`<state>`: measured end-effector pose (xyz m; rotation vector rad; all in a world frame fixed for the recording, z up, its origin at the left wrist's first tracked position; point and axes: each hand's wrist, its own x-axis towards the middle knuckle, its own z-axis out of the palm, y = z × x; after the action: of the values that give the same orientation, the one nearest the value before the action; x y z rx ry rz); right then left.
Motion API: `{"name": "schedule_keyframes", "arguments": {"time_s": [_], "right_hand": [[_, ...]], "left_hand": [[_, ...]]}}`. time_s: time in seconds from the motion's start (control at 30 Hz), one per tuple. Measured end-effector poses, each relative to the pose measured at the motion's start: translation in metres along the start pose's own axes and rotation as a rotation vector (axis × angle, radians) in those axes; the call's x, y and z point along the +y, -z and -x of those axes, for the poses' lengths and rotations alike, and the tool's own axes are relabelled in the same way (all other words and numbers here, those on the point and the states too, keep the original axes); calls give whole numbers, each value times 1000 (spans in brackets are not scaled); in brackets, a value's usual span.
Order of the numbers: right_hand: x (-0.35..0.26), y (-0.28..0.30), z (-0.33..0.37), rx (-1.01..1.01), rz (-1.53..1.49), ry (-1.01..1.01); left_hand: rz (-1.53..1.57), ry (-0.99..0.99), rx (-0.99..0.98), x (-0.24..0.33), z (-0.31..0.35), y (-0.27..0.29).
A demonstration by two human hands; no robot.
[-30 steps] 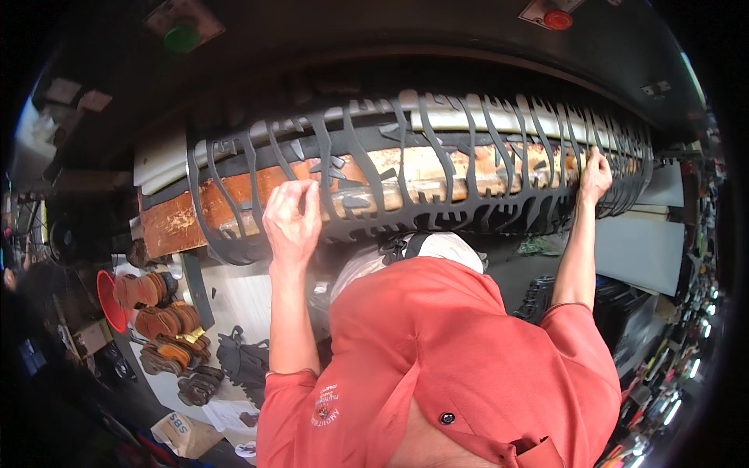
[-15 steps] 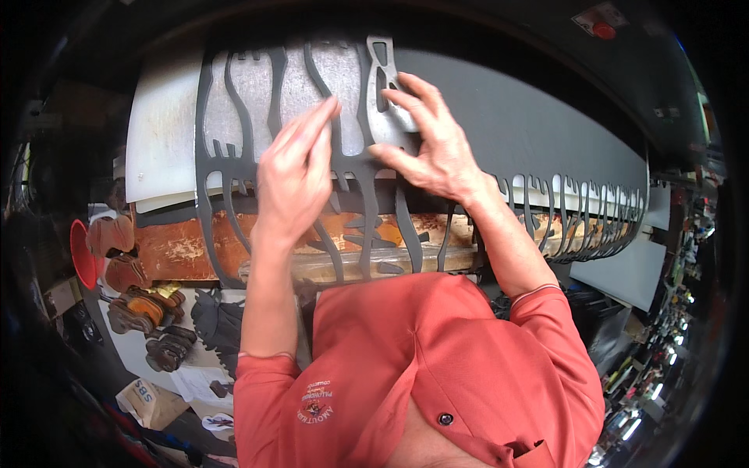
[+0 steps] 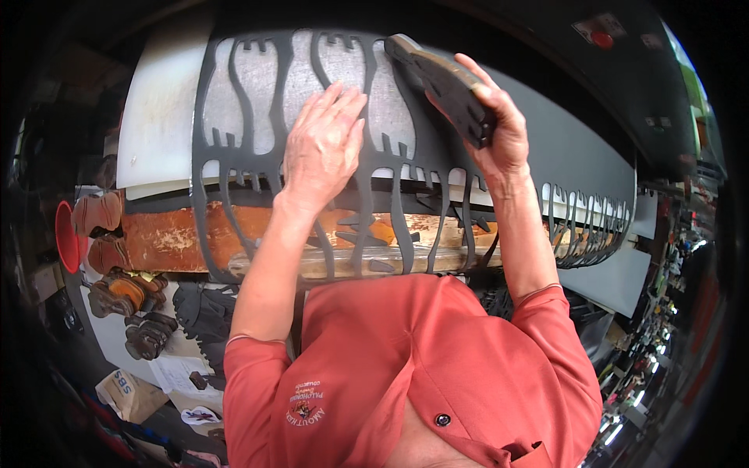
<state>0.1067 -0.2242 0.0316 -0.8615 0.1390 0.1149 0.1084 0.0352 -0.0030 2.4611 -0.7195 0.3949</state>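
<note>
My right hand [image 3: 503, 129] grips a sole-shaped cutting die [image 3: 445, 82], tilted up off the sheet with its edge toward me. Its thumb and fingers wrap round the near end of the die. My left hand [image 3: 324, 144] lies flat, fingers stretched out, on a dark grey sheet [image 3: 278, 90] and holds nothing. Rows of sole-shaped holes run through this sheet, and a pale, scuffed surface shows through those under my left hand. One hole [image 3: 390, 109] lies between my left hand and the die. The sheet's near part hangs over the edge in thin strips.
A white cutting board [image 3: 160, 117] sticks out at the left. Below the sheet runs a worn brown ledge [image 3: 168, 242]. Stacks of cut sole pieces [image 3: 125, 295] and a red round object [image 3: 68, 236] are at the left. A dark machine body with a red button [image 3: 603, 23] overhangs the back right.
My right hand has lifted the die off the sheet and tilted it, moving right. A sole-shaped hole shows where it lay. My left hand has come down flat on the sheet.
</note>
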Motion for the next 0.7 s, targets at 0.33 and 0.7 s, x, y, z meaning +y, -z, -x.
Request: {"name": "schedule_keyframes", "arguments": {"time_s": [0.33,0.7], "right_hand": [[7,-27,54,243,-271,5],[13,-34,61,255,-436,-43]], "left_hand": [[583,14,32,111,-4,-27],[652,-54,341,99,-18,-41]]}}
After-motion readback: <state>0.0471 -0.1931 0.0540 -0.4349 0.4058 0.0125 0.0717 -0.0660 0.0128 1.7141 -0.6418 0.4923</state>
